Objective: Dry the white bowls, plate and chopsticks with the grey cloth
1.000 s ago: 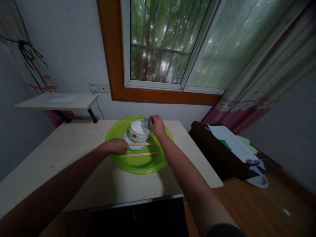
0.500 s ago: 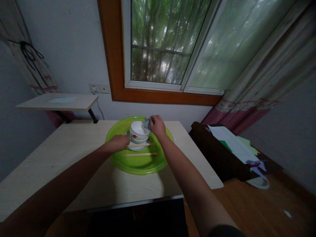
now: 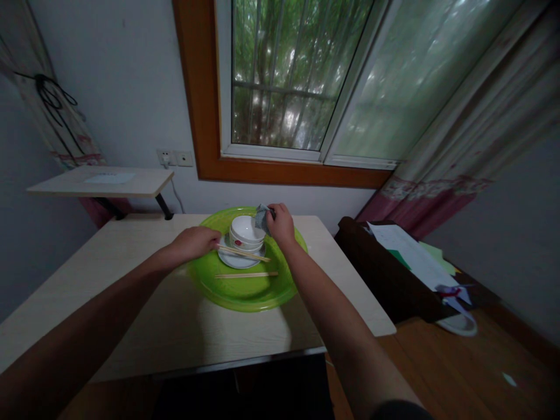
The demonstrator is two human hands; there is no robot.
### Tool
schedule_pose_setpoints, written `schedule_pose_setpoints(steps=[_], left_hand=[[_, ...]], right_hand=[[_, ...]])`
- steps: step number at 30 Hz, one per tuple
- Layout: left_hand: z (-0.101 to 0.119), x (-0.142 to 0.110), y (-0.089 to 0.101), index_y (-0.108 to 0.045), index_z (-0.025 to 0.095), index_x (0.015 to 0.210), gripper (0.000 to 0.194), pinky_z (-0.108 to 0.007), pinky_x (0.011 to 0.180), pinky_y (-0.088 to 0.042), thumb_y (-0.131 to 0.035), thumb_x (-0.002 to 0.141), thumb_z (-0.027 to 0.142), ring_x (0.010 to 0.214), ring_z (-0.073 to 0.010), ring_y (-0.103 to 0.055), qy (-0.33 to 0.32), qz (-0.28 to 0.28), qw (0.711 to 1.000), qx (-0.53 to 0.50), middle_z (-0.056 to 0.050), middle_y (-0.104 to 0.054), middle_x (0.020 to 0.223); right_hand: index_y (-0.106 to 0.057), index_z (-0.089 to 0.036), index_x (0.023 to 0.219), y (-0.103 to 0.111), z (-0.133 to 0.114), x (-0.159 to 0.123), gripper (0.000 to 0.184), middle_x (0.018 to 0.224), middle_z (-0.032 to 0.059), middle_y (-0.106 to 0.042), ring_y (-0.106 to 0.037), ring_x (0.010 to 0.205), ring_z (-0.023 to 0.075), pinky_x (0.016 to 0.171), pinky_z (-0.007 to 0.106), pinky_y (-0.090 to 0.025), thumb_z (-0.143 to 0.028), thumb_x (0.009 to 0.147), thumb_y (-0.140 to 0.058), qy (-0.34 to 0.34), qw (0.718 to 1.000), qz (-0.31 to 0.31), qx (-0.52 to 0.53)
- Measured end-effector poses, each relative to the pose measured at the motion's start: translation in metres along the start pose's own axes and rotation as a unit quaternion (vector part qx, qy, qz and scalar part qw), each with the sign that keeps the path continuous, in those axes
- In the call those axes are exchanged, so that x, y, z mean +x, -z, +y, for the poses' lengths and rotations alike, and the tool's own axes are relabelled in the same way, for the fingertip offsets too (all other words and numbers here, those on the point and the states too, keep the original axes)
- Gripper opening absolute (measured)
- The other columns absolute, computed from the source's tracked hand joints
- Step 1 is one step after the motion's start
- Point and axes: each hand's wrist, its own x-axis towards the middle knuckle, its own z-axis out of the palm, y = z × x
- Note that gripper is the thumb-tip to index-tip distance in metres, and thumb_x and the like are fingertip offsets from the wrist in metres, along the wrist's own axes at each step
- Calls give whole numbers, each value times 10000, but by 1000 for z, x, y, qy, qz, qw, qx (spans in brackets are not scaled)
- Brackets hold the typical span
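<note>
A bright green basin (image 3: 210,291) sits on the table, holding stacked white bowls (image 3: 245,230) on a white plate (image 3: 238,262). My left hand (image 3: 196,242), at the basin's left rim, is closed on the ends of a pair of light wooden chopsticks (image 3: 245,253), which slope down to the right in front of the bowls. Another pair of chopsticks (image 3: 247,275) lies across the basin nearer to me. At the bowls' right edge, my right hand (image 3: 282,224) grips a grey cloth (image 3: 262,218). A dark bit shows by its fingers, too small to name.
The pale wooden table (image 3: 144,326) stands below the window. A raised shelf (image 3: 105,184) with a paper sheet (image 3: 110,178) is at back left. A dark brown piece of furniture (image 3: 376,274) with papers (image 3: 406,256) stands to the right of the table.
My left hand has moved left and slightly up, away from the bowls, drawing the chopsticks with it so that they tilt. My right hand has barely moved with the cloth.
</note>
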Motion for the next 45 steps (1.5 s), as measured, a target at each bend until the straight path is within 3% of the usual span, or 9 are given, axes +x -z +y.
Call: schedule_pose_setpoints(steps=[3,6,10,16,20,29,35,42,45], left_hand=[[-25,-3,17,-725,217,835,216,-256,715,-414,-574,844,371,816,-201,-647,-31,23,995,-88,-42,-736,845],[-46,-4,30,-711,180,821,214,-231,675,-424,-603,823,365,705,-166,-628,7,49,978,-202,-24,-702,707],[-60,-2,32,-688,174,841,203,-222,613,-442,-663,790,369,699,-161,-652,80,119,913,-381,-57,-736,782],[-45,17,12,-651,145,834,205,-221,622,-487,-714,762,326,681,-132,-651,114,177,808,-551,-62,-717,778],[-15,34,4,-598,146,815,153,-228,608,-476,-685,765,261,614,-113,-634,126,146,765,-615,-47,-695,725],[29,63,-16,-557,181,803,83,-255,649,-502,-575,852,246,623,-128,-626,81,147,848,-502,-20,-662,691],[22,64,-36,-593,186,843,140,-265,712,-533,-537,881,309,697,-150,-642,33,178,876,-447,-30,-674,744],[15,61,-38,-639,174,935,196,-288,802,-547,-502,918,312,807,-169,-673,47,234,887,-396,-55,-726,884],[20,58,-36,-689,184,1015,223,-371,949,-515,-531,940,322,1004,-222,-660,7,307,904,-297,-84,-738,1048]], right_hand=[[-671,-188,1072,1,-2,0,222,1049,101,-652,-603,992,238,925,349,-481,-232,928,-508,-5,1000,11,10],[-666,-186,1059,2,-4,1,220,1052,106,-657,-599,995,239,930,356,-476,-244,923,-503,-14,999,24,17],[-661,-173,1035,3,-2,3,221,1040,113,-667,-603,990,238,937,361,-473,-248,908,-497,-33,997,61,27],[-649,-173,992,-2,4,4,214,1005,110,-700,-623,923,231,866,357,-491,-306,896,-512,-76,992,75,73],[-631,-186,1002,-3,-2,2,215,978,83,-700,-621,861,215,821,341,-491,-337,905,-514,-68,991,63,93],[-653,-204,1099,13,-17,-3,218,1114,112,-631,-564,1092,241,994,385,-449,-301,988,-492,43,994,84,47],[-707,-243,1153,7,-24,-4,245,1147,105,-675,-563,1118,266,1004,402,-418,-346,1001,-544,111,992,-46,-46],[-630,-216,1215,3,-26,-8,386,992,110,-755,-682,843,251,728,318,-441,-501,1039,-438,-7,987,-97,-126],[-622,-228,1189,6,-30,-9,409,1007,97,-763,-697,840,239,693,293,-417,-542,1042,-405,-22,981,-111,-155]])
